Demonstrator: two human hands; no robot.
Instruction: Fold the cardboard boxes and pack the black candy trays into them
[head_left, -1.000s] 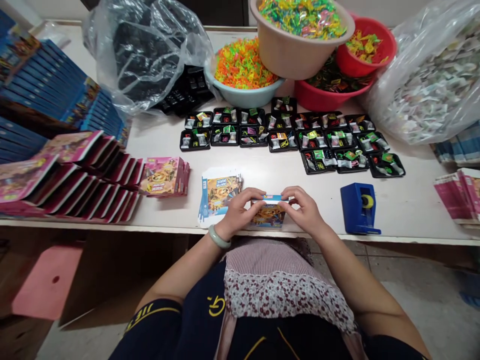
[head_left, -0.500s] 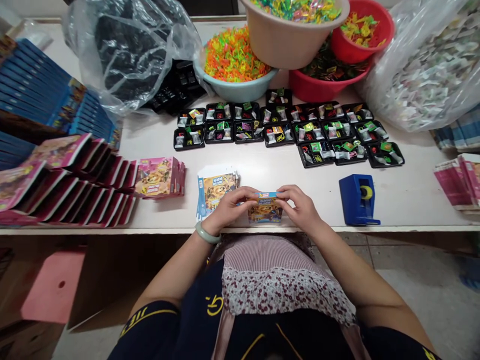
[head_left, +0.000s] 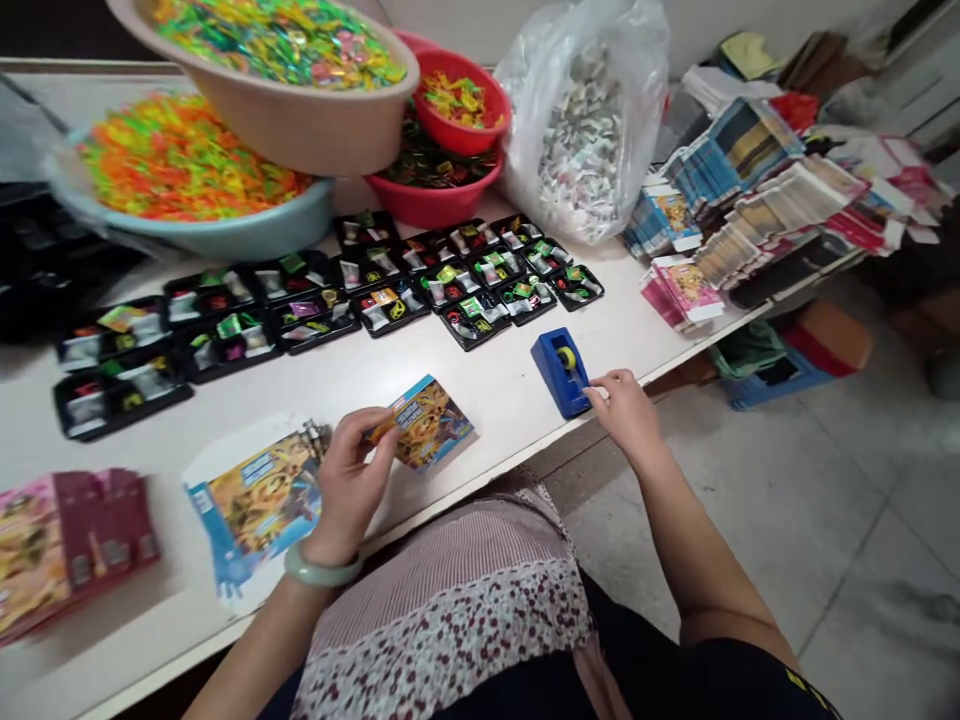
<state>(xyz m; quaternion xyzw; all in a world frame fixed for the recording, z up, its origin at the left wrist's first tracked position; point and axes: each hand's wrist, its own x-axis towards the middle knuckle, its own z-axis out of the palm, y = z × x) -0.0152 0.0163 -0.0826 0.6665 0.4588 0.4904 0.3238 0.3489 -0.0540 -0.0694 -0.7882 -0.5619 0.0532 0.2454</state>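
Note:
My left hand (head_left: 358,470), a pale green bangle at its wrist, grips the left end of a small printed cardboard box (head_left: 429,425) with a blue edge, just above the table. At the front lip of a blue tape dispenser (head_left: 561,375), my right hand (head_left: 624,408) has thumb and forefinger pinched together. The pinch seems to be on the end of the tape, though the strip itself is hard to see. A yellow-cored tape roll (head_left: 567,358) sits in the dispenser. Left of my left hand lies a stack of flat blue printed boxes (head_left: 259,495).
Several black trays (head_left: 394,310) of small packets line the table. Behind them stand a blue basin (head_left: 225,235), a beige basin (head_left: 300,120), red basins (head_left: 442,200) and a clear bag (head_left: 592,150) of sachets. Pink boxes (head_left: 82,550) sit left; more cartons (head_left: 742,150) are piled right.
My view has swung to the right. My right hand has left the blue printed box and reached over to the tape dispenser. The left hand alone still holds the box.

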